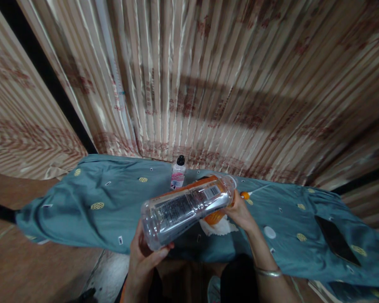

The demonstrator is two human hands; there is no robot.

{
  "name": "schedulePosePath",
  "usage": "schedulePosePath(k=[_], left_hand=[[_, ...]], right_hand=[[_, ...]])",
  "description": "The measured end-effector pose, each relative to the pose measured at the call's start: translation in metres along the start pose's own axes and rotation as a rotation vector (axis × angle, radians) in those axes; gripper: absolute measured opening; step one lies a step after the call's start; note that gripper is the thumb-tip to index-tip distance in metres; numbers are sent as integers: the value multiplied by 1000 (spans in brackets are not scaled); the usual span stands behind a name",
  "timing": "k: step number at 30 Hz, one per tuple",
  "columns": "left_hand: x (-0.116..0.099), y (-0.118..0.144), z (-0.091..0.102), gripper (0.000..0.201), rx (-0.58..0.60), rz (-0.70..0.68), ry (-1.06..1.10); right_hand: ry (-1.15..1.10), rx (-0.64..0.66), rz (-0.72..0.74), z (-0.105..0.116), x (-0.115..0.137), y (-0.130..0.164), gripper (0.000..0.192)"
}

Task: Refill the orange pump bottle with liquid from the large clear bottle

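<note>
A large clear plastic bottle (183, 210) with an orange and dark printed label lies tilted in the air between my hands. My left hand (145, 252) cups its base at the lower left. Round the neck end, at the upper right, my right hand (238, 210) is closed; some of its fingers are hidden behind the bottle. Beneath the bottle, partly covered by it, stands an orange container (214, 218) on a crumpled white tissue (221, 228). A small clear bottle with a black cap (178, 173) and a pink label stands upright behind.
A teal patterned cloth (113, 223) covers the long low surface. On the right lie an orange pump top with a white tube (245, 195), a white round cap (269, 232) and a dark phone-like slab (337, 240). A striped curtain (189, 84) hangs behind.
</note>
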State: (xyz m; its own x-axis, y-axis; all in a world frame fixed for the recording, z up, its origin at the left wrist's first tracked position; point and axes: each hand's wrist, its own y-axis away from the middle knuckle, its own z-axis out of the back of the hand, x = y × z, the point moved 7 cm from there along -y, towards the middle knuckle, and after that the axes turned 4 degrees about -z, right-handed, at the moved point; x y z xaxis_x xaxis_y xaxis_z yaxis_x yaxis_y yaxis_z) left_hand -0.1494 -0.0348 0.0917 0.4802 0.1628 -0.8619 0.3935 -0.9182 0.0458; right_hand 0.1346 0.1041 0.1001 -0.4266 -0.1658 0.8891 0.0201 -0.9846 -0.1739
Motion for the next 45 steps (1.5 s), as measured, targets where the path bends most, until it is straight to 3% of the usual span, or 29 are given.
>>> schedulePosePath(k=[9, 20, 35, 41, 45], left_hand=[[2, -2, 3, 84, 28, -24, -16], [1, 0, 2, 86, -6, -7, 1], [0, -1, 3, 85, 12, -10, -20], [0, -1, 4, 68, 2, -12, -18], [-1, -1, 2, 78, 34, -24, -34]], right_hand=[[-1, -8, -7, 1, 0, 0, 80], [-23, 3, -16, 1, 2, 0, 91], [-28, 9, 10, 0, 4, 1, 79], [-38, 10, -10, 0, 2, 1, 81], [-19, 1, -15, 1, 2, 1, 82]])
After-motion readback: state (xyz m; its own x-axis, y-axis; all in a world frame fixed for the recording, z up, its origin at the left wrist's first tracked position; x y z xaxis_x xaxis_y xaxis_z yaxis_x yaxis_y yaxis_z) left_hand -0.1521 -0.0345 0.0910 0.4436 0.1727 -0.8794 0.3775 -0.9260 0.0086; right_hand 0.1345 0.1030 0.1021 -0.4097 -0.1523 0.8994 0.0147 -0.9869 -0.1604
